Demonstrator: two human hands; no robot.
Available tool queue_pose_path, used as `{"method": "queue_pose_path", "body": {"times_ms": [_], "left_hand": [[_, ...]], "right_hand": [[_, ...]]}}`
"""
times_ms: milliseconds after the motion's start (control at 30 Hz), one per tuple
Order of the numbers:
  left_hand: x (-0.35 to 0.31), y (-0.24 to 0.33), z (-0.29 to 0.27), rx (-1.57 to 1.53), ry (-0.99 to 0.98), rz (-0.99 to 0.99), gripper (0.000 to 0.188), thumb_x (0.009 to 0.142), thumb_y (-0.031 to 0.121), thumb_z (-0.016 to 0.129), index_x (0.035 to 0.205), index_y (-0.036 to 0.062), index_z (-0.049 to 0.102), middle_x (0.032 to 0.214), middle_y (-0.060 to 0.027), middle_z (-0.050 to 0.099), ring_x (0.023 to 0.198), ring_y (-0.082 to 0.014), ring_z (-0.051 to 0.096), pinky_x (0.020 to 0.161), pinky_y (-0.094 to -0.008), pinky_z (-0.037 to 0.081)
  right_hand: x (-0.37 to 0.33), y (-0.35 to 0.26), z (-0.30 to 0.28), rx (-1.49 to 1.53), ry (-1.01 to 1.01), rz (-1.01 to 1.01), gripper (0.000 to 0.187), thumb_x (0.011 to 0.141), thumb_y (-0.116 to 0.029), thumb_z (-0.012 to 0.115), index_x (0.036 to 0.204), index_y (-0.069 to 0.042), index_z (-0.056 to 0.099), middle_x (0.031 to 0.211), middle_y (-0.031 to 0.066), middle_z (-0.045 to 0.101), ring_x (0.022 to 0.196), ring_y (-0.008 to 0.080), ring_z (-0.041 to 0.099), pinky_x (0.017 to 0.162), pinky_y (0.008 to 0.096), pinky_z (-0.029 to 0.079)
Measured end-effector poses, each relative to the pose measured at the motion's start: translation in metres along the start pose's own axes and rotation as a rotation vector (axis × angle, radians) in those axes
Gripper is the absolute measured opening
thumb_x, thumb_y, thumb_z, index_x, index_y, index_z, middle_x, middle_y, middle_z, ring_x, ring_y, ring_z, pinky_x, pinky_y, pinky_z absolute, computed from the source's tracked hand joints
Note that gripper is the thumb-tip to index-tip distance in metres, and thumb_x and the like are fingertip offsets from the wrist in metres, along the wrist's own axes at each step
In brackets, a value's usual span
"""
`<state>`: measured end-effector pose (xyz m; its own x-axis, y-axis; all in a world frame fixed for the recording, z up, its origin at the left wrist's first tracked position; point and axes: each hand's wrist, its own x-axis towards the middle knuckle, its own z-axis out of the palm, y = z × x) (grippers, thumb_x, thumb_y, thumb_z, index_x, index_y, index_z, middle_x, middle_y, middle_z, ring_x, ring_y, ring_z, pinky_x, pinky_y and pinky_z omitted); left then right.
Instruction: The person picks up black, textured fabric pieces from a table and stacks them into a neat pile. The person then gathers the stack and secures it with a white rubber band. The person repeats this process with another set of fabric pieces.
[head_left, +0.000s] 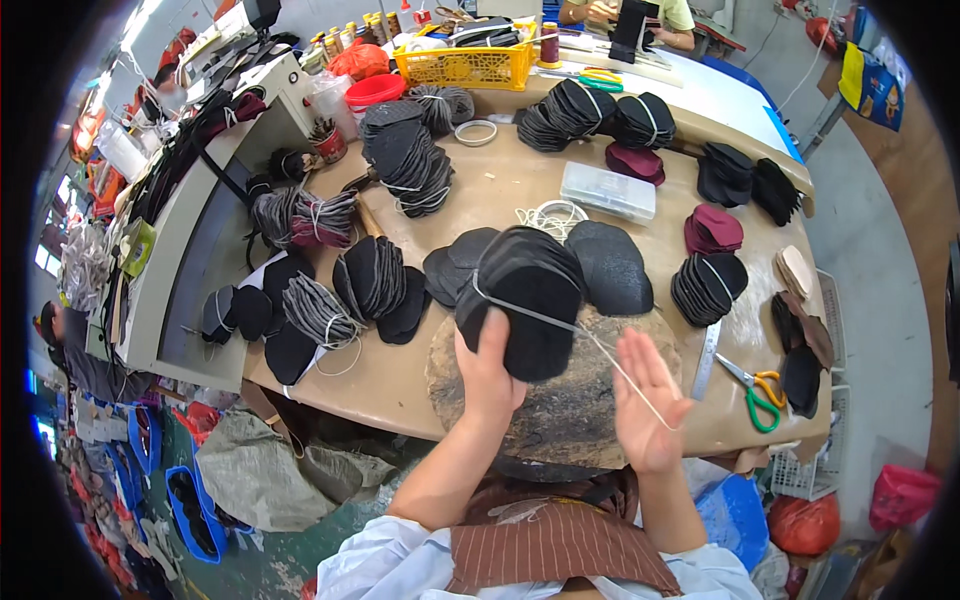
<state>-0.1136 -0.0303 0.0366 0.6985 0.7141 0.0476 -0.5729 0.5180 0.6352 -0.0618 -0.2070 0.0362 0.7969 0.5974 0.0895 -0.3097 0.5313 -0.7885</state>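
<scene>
My left hand grips a thick stack of black fabric pieces and holds it tilted above a round dark work pad at the table's near edge. A thin white string crosses the front of the stack and runs down to my right hand, which pulls its end taut between the fingers. More loose black pieces lie flat just behind the stack.
Tied bundles of black, grey and maroon pieces cover the tan table. Green-and-orange scissors and a metal ruler lie to the right. A clear plastic box, a string coil, a yellow crate and another person lie further back.
</scene>
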Motion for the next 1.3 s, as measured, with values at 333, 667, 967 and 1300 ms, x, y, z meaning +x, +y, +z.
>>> {"method": "queue_pose_path", "body": {"times_ms": [333, 667, 967, 1300], "left_hand": [[-0.023, 0.038, 0.005, 1.295, -1.048, -0.019, 0.063, 0.069, 0.02, 0.081, 0.115, 0.0025, 0.043, 0.108, -0.0172, 0.051, 0.097, -0.0365, 0.057, 0.08, -0.0403, 0.047], [-0.023, 0.036, 0.023, 0.449, -1.109, -0.435, 0.076, 0.07, 0.016, 0.082, 0.129, 0.0004, 0.038, 0.121, -0.0078, 0.048, 0.113, -0.0184, 0.048, 0.098, -0.032, 0.037], [-0.022, -0.082, 0.096, 0.347, -0.267, -0.373, 0.061, 0.084, 0.015, 0.072, 0.127, -0.0009, 0.03, 0.114, -0.0116, 0.052, 0.104, -0.0152, 0.053, 0.088, -0.0286, 0.047], [0.001, -0.075, 0.102, 0.895, -1.203, -0.058, 0.132, 0.057, 0.028, 0.091, 0.146, 0.0027, -0.003, 0.135, -0.0227, 0.037, 0.125, -0.0306, 0.042, 0.108, -0.0384, 0.031]], "right_hand": [[0.045, -0.013, -0.014, -0.869, -0.513, 0.205, 0.075, 0.08, -0.039, 0.071, 0.134, 0.004, 0.042, 0.125, 0.0161, 0.05, 0.118, 0.0211, 0.047, 0.099, 0.035, 0.038], [0.055, -0.013, -0.064, -0.342, -0.408, 0.683, 0.039, 0.096, -0.028, 0.047, 0.113, 0.002, 0.063, 0.103, 0.0097, 0.068, 0.092, 0.0141, 0.062, 0.088, 0.0258, 0.045], [-0.006, -0.029, -0.07, 0.093, 0.126, -0.106, 0.115, 0.072, -0.042, 0.08, 0.149, -0.006, 0.003, 0.144, 0.0116, 0.033, 0.133, 0.0249, 0.035, 0.111, 0.0422, 0.029], [-0.014, -0.141, -0.1, -1.34, -0.284, -0.164, 0.082, 0.056, -0.007, 0.079, 0.132, -0.003, 0.048, 0.123, 0.0142, 0.052, 0.117, 0.0275, 0.051, 0.098, 0.0353, 0.04]]}}
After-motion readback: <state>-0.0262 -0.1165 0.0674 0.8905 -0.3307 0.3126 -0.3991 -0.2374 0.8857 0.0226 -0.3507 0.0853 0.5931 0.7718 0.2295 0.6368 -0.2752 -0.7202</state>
